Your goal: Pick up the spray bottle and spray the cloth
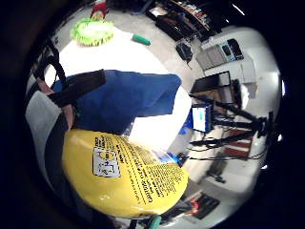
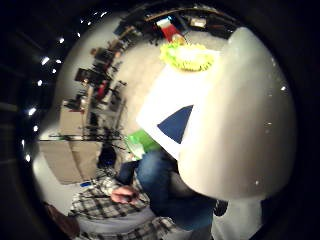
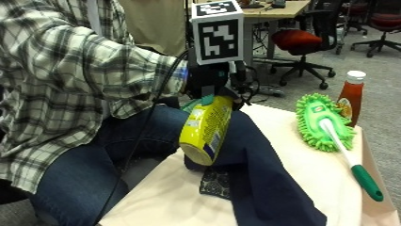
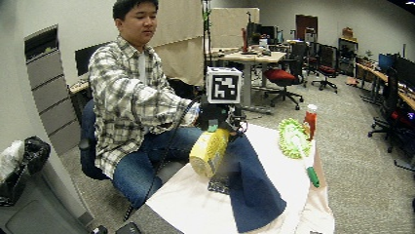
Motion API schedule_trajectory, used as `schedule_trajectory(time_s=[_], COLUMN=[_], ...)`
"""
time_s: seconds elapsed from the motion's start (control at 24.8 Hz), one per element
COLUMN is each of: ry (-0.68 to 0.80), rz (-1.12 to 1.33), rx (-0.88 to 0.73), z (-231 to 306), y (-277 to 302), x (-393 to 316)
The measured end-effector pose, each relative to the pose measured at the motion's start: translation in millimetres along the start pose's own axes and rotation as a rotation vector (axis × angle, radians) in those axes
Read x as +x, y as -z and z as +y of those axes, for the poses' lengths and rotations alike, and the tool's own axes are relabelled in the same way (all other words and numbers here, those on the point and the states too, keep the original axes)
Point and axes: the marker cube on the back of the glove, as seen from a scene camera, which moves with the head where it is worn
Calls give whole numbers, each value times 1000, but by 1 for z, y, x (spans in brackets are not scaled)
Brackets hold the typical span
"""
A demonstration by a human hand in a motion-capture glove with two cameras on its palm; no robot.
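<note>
Above the blue cloth, your right hand grips the yellow spray bottle by its neck: rigid, slick plastic.

Carpeted office; desks, red chair, grey cabinet.

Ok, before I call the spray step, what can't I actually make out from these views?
- Nozzle and trigger of the yellow spray bottle: hidden behind the gloved right hand and its rig in both outside views.
- Whether any spray has reached the blue cloth: not discernible.
- Bottle label text: too small and blurred in the little finger side palm view.
- Thumb side palm view: a pale rounded shape covers most of the table.
</note>
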Motion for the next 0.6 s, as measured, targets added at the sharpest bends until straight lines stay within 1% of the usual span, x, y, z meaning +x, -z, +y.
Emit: schedule_trajectory(time_s=[0.2, 0.36, 0.48, 0.6], ry=[-79, -105, -99, -87], rz=[-385, -639, -749, -795], rx=[218, 368, 441, 476], z=[0, 1, 2, 4], y=[35, 56, 67, 74], x=[8, 11, 11, 11])
